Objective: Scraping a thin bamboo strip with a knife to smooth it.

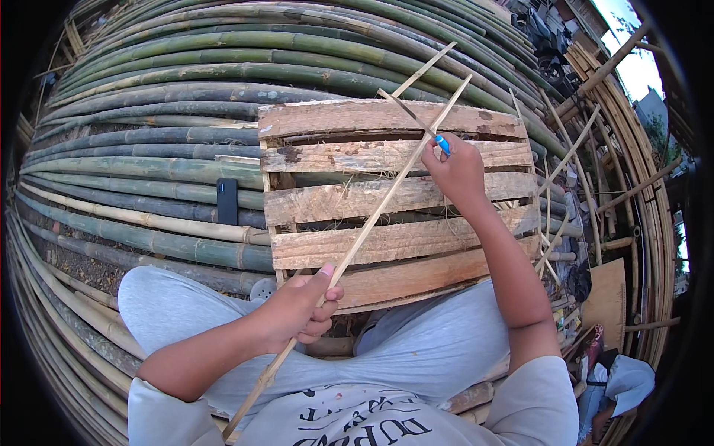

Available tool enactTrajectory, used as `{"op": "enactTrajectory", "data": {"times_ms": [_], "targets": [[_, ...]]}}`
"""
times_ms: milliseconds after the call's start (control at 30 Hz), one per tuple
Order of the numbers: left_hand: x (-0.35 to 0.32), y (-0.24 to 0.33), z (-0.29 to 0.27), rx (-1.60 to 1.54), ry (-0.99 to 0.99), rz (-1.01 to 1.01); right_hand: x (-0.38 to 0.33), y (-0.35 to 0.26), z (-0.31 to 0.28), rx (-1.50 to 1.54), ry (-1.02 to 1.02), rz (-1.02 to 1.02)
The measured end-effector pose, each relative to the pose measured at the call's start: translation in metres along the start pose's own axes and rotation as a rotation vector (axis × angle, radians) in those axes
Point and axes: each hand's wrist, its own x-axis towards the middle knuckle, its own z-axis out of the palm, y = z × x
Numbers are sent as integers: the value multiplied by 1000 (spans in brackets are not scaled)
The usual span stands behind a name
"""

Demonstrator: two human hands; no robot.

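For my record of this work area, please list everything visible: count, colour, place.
Bamboo poles: many, green to tan, across the ground.
Stacked lengths: many, brown, right edge.
Slatted wooden stand: one, light brown, centre.
Long strip: one, tan, slanting across the stand.
Knife: one, blue handle, crossing the strip.
Phone: one, dark, on poles at left.
Loose strips: several, pale, right of stand.
Board: one, tan, right.
Other person: one, pale top, lower right.
Trousers: one pair, grey, lap.
Left hand: one, bare, gripping strip.
Right hand: one, bare, gripping knife.

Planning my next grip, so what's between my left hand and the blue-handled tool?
In the head view, a pale bamboo strip runs from your left hand to the tool, crossing over wooden slats.
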Motion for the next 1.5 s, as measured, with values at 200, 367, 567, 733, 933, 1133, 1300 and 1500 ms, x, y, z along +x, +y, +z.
{"op": "enactTrajectory", "data": {"times_ms": [200,367,567,733,933,1133,1300,1500], "targets": [[3,0,-2,11,3,40,3,1,-2,105,-79,155],[1,-1,-1,9,19,39,7,-1,-8,16,-93,199],[1,0,0,22,17,46,6,-2,-11,-2,-43,180],[4,-3,-1,24,25,67,7,0,-10,-6,14,148],[1,1,0,42,28,83,15,4,-15,13,121,163],[1,-8,0,0,60,49,34,61,-28,193,235,355],[2,-5,-2,39,37,36,27,72,-24,250,141,402],[8,-6,-5,-15,4,7,27,29,-41,497,-424,750]]}}
